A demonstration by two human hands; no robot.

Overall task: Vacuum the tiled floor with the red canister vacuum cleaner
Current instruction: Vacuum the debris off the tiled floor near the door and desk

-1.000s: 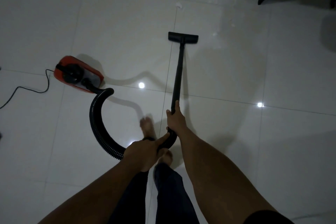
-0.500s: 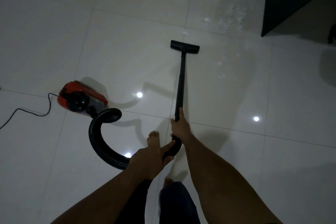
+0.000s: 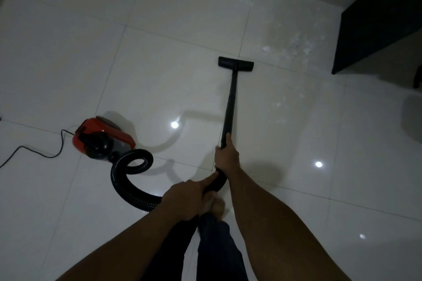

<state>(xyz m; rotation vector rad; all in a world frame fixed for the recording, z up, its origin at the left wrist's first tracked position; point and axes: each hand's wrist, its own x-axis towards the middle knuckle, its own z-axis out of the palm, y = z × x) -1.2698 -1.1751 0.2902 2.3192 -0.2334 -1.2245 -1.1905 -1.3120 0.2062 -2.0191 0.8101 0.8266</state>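
The red canister vacuum (image 3: pixel 102 139) sits on the white tiled floor (image 3: pixel 159 64) at the left. Its black ribbed hose (image 3: pixel 124 186) loops round from the canister to the handle. My left hand (image 3: pixel 187 199) grips the curved handle end of the hose, forefinger stretched along it. Higher up, my right hand (image 3: pixel 227 157) grips the black wand (image 3: pixel 230 107). The flat floor nozzle (image 3: pixel 236 67) rests on a tile straight ahead. White crumbs and dust (image 3: pixel 294 48) lie scattered just beyond the nozzle, to its right.
A black piece of furniture (image 3: pixel 374 18) stands at the upper right, close to the dust. The power cord (image 3: pixel 38 150) trails left from the canister across the tiles. My legs and one bare foot (image 3: pixel 217 207) are below the hands. Ceiling lights reflect on the glossy tiles.
I have stepped forward; the canister has rolled along behind, and its hose has curled tighter. The nozzle has pushed ahead toward the scattered dust. Both hands keep their hold.
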